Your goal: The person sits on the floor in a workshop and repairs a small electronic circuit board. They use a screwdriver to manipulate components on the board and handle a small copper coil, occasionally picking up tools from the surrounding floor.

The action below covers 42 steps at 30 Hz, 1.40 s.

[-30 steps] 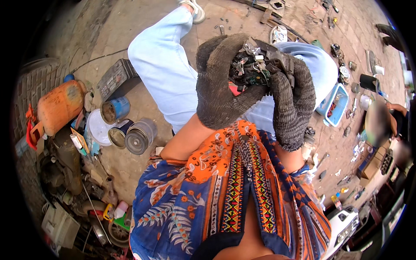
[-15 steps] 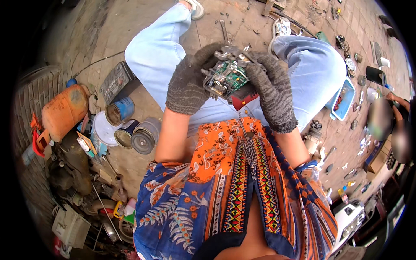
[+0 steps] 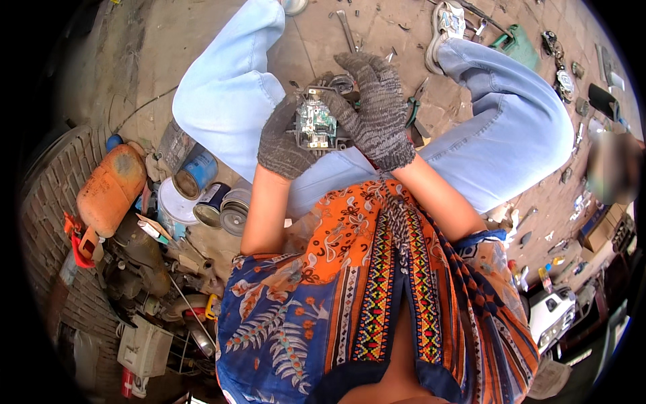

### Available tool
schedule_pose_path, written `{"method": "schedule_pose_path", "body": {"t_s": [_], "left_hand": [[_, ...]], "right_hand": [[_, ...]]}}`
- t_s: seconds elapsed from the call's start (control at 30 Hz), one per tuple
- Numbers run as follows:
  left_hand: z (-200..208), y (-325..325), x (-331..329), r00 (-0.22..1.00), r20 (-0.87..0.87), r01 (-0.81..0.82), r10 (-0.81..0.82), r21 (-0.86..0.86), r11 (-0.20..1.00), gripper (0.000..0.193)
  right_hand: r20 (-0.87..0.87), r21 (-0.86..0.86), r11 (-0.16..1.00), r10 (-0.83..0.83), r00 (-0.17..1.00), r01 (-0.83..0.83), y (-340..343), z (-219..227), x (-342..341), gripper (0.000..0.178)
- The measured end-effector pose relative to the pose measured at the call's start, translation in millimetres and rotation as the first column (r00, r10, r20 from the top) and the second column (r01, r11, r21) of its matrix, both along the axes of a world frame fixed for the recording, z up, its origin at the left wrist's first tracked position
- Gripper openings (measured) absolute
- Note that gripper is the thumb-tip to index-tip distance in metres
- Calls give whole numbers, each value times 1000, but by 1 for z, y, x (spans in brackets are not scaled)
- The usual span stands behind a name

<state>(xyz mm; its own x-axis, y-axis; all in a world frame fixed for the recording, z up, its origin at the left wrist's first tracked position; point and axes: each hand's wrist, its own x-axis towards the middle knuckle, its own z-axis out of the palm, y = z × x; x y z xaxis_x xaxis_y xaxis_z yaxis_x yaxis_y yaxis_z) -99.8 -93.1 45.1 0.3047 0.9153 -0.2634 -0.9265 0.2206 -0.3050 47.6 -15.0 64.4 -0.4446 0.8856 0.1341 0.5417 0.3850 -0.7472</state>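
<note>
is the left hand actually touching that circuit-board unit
Touching. The head view shows the gloved left hand against the left edge of the circuit-board unit, no gap between them.

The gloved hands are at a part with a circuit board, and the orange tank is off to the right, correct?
Not quite: the head view shows the orange tank off to the left. The gloved left hand and right hand are at the part with the circuit board.

Person (image 3: 437, 195) is wearing dark-grey knit gloves (image 3: 382, 111), pale-blue jeans (image 3: 508, 138), whitish sneakers (image 3: 446, 28); blue-orange floral blouse (image 3: 269, 316) is showing zigzag bands (image 3: 371, 303), navy neckline trim (image 3: 441, 382).
</note>
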Motion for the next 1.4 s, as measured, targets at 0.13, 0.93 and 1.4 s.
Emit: {"method": "schedule_pose_path", "body": {"t_s": [0.13,0.93,1.4], "left_hand": [[23,41,-25,925,-379,-108,34,-176,978,42],[53,95,-25,648,-616,-614,448,-75,786,40],[55,81,-16,669,-521,-529,530,167,832,41]], "right_hand": [[-166,-360,888,-362,917,285,12,-57,10,38],[593,-785,-74,-375,712,615,-49,-403,142,25],[-252,-542,791,-475,843,284,22,66,16,23]]}}
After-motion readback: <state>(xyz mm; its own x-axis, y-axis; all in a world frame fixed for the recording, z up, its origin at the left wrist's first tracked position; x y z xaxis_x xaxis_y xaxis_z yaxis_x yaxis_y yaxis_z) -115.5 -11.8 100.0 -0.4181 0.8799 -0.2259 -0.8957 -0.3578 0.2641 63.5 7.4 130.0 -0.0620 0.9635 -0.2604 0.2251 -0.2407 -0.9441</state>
